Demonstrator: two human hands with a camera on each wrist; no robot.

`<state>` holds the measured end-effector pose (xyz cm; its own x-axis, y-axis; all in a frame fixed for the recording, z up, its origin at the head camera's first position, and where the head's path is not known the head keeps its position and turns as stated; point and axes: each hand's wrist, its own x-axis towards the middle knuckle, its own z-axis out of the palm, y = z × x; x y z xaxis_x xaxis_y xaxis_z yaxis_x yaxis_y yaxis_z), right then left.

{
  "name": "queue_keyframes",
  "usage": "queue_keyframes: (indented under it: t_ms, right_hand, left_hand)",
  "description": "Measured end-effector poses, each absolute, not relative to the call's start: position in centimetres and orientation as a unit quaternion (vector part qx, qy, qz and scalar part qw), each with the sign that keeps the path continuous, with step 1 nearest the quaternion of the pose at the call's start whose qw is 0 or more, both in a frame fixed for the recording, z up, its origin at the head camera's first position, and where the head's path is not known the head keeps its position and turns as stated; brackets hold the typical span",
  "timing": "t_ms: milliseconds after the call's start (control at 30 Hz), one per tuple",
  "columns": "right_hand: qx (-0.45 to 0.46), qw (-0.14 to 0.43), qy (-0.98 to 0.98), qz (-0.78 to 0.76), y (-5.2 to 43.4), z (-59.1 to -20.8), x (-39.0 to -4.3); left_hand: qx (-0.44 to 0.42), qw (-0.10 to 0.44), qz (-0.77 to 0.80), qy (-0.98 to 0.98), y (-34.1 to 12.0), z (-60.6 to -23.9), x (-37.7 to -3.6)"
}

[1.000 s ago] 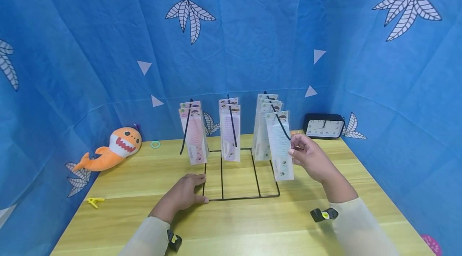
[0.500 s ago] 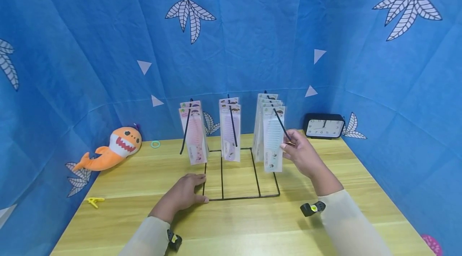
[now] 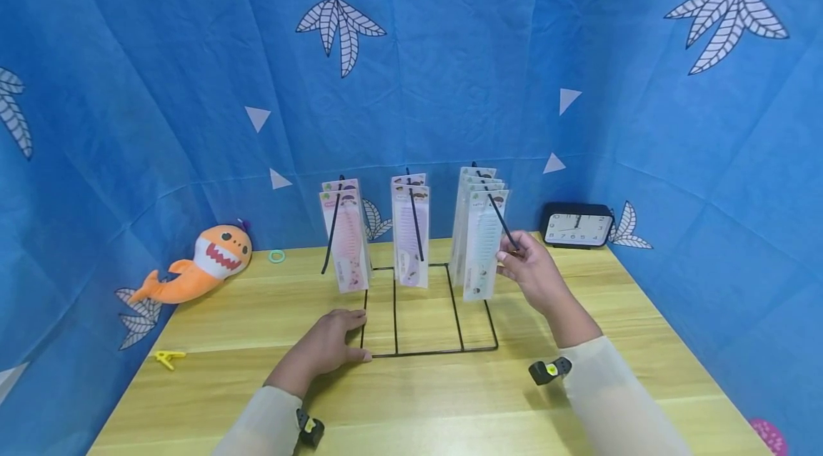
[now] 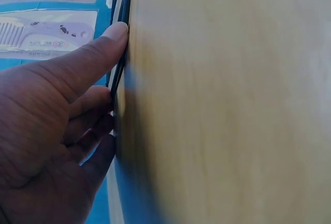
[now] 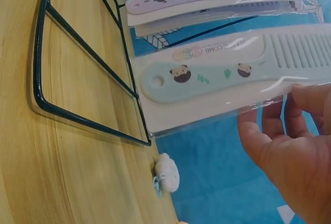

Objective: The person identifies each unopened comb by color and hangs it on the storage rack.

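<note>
Packaged comb (image 3: 481,245) pinched at edge by right hand (image 3: 529,271): light, stiff card, slick film (grip near fingertips). Left hand (image 3: 326,349) flat, pressing wire rack (image 3: 429,352).

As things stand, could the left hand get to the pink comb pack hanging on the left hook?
Probably yes. The left hand presses on the black wire rack's base at its front left corner, and the pink comb pack hangs just above and behind it, with only bare table between them.
</note>
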<state>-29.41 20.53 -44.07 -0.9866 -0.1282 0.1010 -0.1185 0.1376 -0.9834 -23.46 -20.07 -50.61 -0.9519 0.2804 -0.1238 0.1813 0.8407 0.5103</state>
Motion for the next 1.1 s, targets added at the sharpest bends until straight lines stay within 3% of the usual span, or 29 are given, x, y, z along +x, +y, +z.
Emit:
queue_keyframes:
  t_ms: [1100]
  right_hand:
    - [-0.066, -0.033, 0.766, -0.639, 20.83, -44.78, -29.82]
  left_hand:
    - [0.11, 0.105, 0.247, 0.957, -20.13, -50.47, -23.68]
